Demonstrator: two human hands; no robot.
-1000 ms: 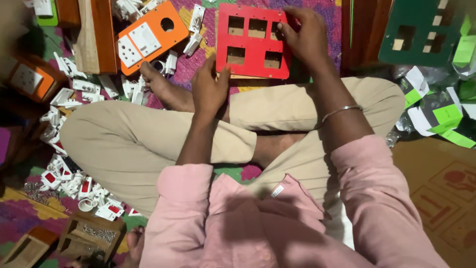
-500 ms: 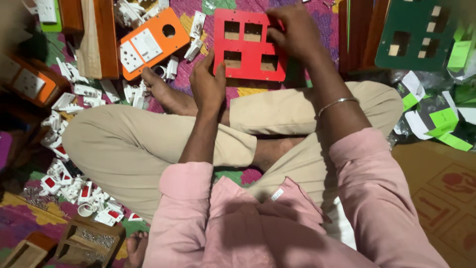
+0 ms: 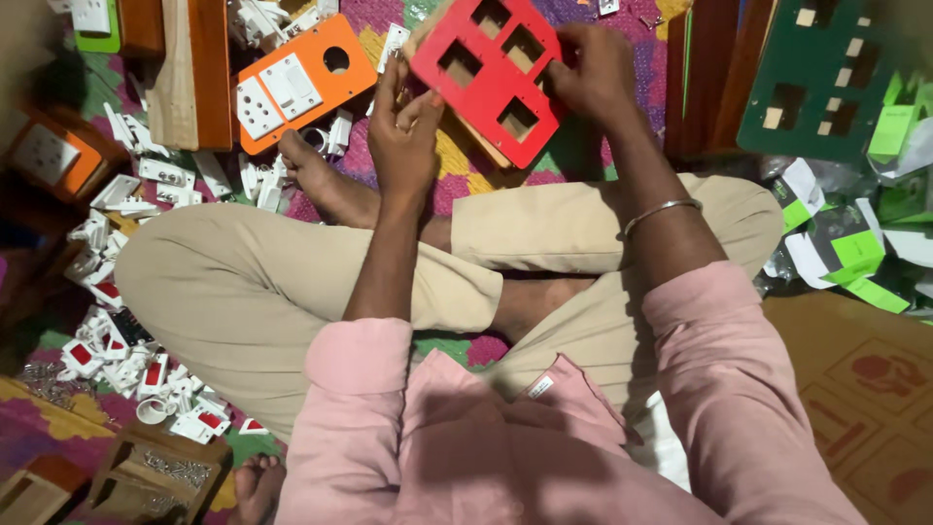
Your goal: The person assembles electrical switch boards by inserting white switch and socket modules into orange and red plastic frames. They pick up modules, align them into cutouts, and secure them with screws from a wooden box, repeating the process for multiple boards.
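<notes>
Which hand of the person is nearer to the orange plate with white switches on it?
The left hand. It grips the lower-left edge of the red plate, just right of the orange plate; the right hand holds the red plate's far right edge.

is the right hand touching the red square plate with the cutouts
Touching. The head view shows the right hand with its fingers wrapped over the right edge of the red square plate with rectangular cutouts.

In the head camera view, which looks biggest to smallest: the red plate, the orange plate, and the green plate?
1. Green plate, though the frame cuts it off.
2. Red plate and orange plate look about alike; the red one is lifted nearer the camera, so no ranking between them.
</notes>
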